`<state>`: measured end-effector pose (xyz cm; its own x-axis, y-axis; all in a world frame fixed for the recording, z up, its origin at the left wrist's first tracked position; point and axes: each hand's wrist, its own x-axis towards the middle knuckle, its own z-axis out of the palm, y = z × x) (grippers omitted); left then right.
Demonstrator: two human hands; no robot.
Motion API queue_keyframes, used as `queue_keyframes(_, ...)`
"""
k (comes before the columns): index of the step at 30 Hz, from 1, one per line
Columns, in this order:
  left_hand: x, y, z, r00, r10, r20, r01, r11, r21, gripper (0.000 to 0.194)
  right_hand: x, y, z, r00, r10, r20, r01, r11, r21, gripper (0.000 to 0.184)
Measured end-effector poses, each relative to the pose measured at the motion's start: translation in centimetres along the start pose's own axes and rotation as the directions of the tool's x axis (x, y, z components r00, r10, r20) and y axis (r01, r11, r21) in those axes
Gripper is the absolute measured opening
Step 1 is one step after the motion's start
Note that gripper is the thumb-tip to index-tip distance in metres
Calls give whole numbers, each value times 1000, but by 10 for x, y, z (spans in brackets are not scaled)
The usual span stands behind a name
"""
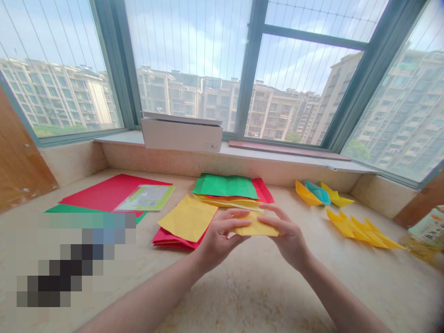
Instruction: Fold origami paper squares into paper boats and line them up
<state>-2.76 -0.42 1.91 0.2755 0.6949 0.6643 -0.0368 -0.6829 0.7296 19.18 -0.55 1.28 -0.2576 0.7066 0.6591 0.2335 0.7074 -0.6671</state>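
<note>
A small folded piece of yellow paper (257, 225) is held between both hands above the counter. My left hand (225, 229) grips its left end, fingers on top and thumb beneath. My right hand (286, 231) is closed on the right end, with a finger stretched along the top edge. Beside the left hand lies a stack of yellow and red sheets (189, 216). Just beyond the hands is a pile topped by a creased green sheet (225, 186), with yellow and red paper under it.
Folded paper boats in orange, blue and yellow (314, 193) stand at the right, with a row of yellow boats (362, 230) nearer. Red sheets (111, 192) and a clear packet (147, 198) lie at the left. A white box (182, 134) rests on the windowsill. Pixelation hides the lower left.
</note>
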Motion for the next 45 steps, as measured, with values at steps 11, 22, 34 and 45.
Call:
queue_keyframes(11,-3,6,0,999,-44,7,43,993,106,16,3,-16,1,997,30,-75,-31,999,-12,9)
queue_keyframes(22,-2,0,7,922,-388,-1,381,904,-192,31,1,-6,11,937,243,-253,-210,966,150,16)
queue_keyframes(34,-5,-2,11,798,-546,256,595,781,-188,41,3,-11,11,904,406,-137,-318,851,418,40)
queue_keyframes(45,-6,-4,13,820,-520,240,567,797,-209,41,-1,1,11,904,414,-107,-293,782,550,26)
